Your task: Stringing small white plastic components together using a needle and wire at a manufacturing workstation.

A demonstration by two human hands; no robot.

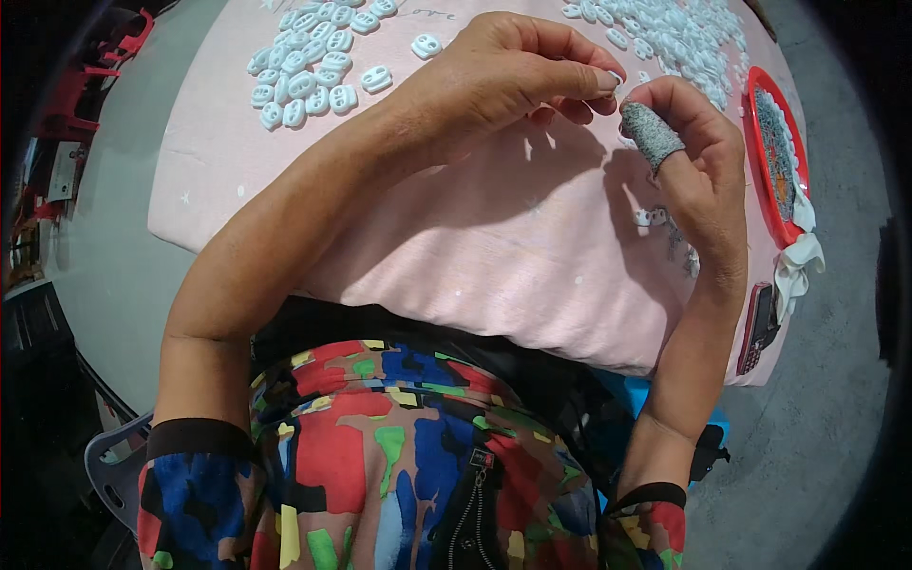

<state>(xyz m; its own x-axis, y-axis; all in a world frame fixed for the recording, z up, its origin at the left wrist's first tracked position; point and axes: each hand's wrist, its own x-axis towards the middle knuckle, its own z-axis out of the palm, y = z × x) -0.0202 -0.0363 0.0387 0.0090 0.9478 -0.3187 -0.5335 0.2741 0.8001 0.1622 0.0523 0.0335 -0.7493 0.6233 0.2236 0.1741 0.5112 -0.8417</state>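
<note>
Over the far middle of a pink cloth-covered table, my two hands nearly meet. My left hand is closed, thumb against forefinger, on a small white plastic piece that is mostly hidden. Just right of it, my right hand has thumb and forefinger pressed together; what they hold, if anything, cannot be made out. A grey fabric sleeve covers its thumb. Beside the right wrist lie a white two-holed piece and some small silvery parts.
White oval two-holed pieces lie grouped at the far left. A heap of smaller white parts spreads at the far right. Along the right edge are a red tray of small grey parts, a white cloth and a keypad phone.
</note>
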